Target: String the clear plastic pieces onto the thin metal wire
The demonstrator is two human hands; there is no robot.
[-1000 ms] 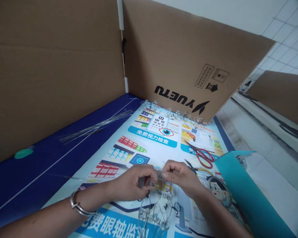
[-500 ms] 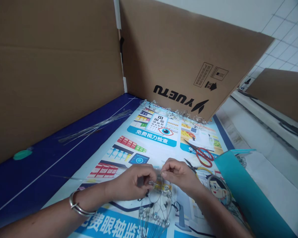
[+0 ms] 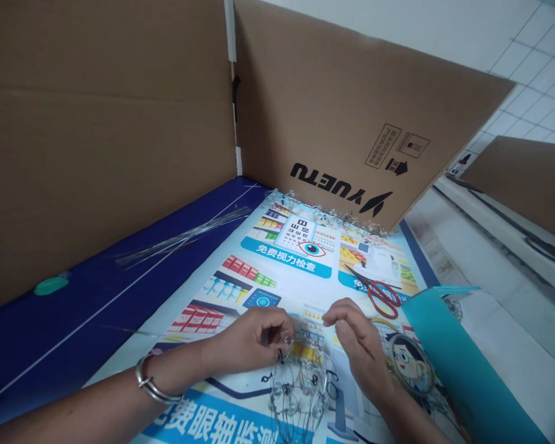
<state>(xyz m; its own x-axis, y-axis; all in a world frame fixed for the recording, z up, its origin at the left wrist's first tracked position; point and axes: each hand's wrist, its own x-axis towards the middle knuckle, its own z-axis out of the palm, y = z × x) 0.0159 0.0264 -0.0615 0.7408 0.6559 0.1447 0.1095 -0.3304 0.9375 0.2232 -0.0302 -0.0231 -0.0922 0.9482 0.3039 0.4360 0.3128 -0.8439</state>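
Now, wire bundle [image 3: 300,385] in left hand [image 3: 254,339], right hand [image 3: 358,348] beside.

The cardboard sheet [image 3: 351,111] bears the brand "YUETU" in black, upside down, beside boxed labels too small to read. The poster [image 3: 240,283] reads "免费视力检查" on a blue band under an eye chart of E signs; its lower line, partly covered, shows "费眼轴监"

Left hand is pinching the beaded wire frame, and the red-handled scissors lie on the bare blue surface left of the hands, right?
Not quite. The left hand does pinch the beaded wire frame, but the red-handled scissors lie on the printed poster, off to the right, beside the teal folder. The head view shows it.
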